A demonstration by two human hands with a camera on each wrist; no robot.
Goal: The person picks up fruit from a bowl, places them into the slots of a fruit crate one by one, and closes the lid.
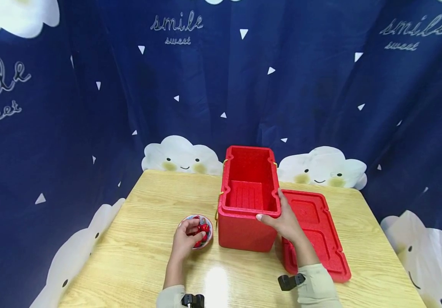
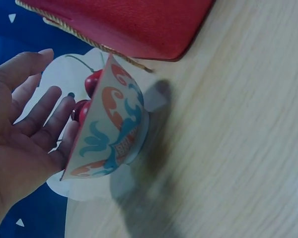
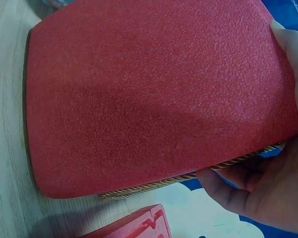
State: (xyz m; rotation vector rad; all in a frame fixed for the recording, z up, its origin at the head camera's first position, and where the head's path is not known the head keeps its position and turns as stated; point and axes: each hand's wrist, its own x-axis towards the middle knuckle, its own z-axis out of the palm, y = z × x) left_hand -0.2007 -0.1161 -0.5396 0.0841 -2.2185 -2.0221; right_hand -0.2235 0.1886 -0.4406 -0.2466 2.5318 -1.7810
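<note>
My left hand (image 1: 185,237) is over a small patterned bowl (image 2: 114,134), its fingers at the rim and the thumb apart from them. Red cherries with stems (image 2: 92,83) lie in the bowl; nothing shows pinched between thumb and fingers. To the right of the bowl stands a red foam box (image 1: 246,231), its top uncovered and no contents visible inside. My right hand (image 1: 287,220) grips the box's near right corner, thumb at the front rim and fingers along the right side, beside a gold rope (image 3: 188,176).
A red lid (image 1: 321,239) lies on the wooden table (image 1: 148,205) right of the box, partly behind my right forearm. Behind the table hangs a dark blue curtain (image 1: 205,77) with clouds and white triangles. Another gold rope (image 1: 217,209) hangs on the box's left side.
</note>
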